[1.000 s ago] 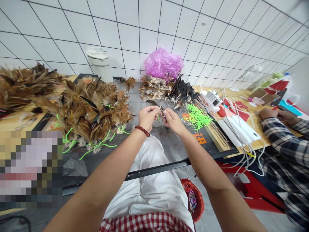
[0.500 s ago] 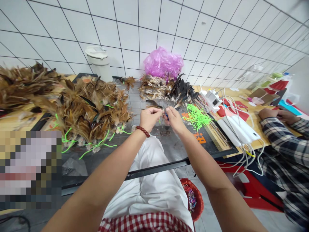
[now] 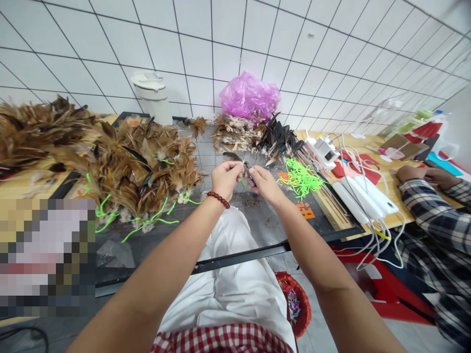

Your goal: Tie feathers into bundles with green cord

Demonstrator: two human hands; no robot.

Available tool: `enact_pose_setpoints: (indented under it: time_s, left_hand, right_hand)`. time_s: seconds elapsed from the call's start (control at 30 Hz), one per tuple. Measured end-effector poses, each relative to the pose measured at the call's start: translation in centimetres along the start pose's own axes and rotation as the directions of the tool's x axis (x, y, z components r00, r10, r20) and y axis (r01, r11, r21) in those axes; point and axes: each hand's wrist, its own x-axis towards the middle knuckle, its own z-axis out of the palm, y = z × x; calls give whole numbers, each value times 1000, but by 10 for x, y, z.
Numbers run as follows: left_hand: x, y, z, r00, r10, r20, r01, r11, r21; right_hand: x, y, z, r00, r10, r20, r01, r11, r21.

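My left hand (image 3: 223, 182), with a beaded bracelet on its wrist, pinches a dark feather (image 3: 231, 156) whose vane sticks out above the fingertips. Close beside it, my right hand (image 3: 264, 182) is closed around a small tool with a blue handle (image 3: 251, 183); its kind is mostly hidden by the fingers. A bit of green cord (image 3: 243, 181) shows between the hands. On the left lies a large heap of brown feathers (image 3: 143, 162), some tied with green cord. Behind the hands are pale feathers (image 3: 235, 133) and black feathers (image 3: 278, 139).
A tangle of green cords (image 3: 302, 177) lies right of my hands. A white lidded container (image 3: 152, 98) and a pink plastic bag (image 3: 250, 95) stand by the wall. White cables and a power strip (image 3: 362, 198) are farther right, near another person's sleeve (image 3: 427, 206). A red bin (image 3: 301, 304) is below.
The right hand has shifted slightly left and down, bringing the blue-handled tool closer to the left fingers. The left hand has moved slightly left and still pinches the feather.
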Motion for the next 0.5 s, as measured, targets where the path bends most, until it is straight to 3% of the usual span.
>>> enact_pose_setpoints:
  time_s: [0.5]
  left_hand:
    - [-1, -3, -1, 993, 111, 36, -115, 984, 135]
  right_hand:
    - [1, 2, 3, 999, -11, -43, 12, 1000, 16]
